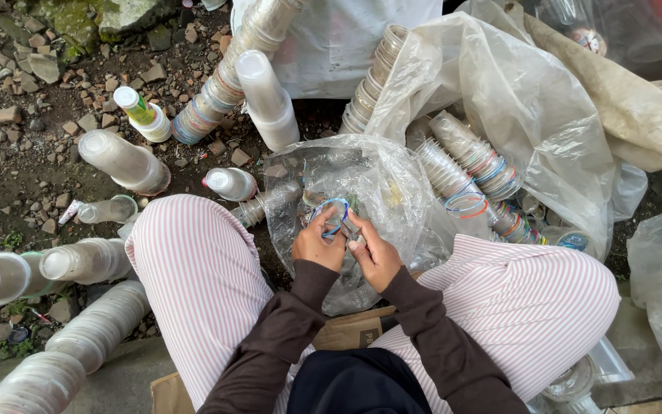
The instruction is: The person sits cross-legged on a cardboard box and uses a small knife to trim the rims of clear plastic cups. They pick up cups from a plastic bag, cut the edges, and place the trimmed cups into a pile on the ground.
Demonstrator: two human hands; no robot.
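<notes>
While both hands meet over the clear plastic bag [377, 184] between the knees, left hand [318, 244] and right hand [375, 255] pinch one clear plastic cup [336, 217] with a blue rim band. Cup sits right at the fingertips, rim facing up toward the camera. Left fingers [317, 224] curl onto the rim's near-left edge; right fingers [355, 232] press its right side. Nested cup stacks [463, 165] lie just beyond the right fingers; more stacks [86, 261] well off left.
</notes>
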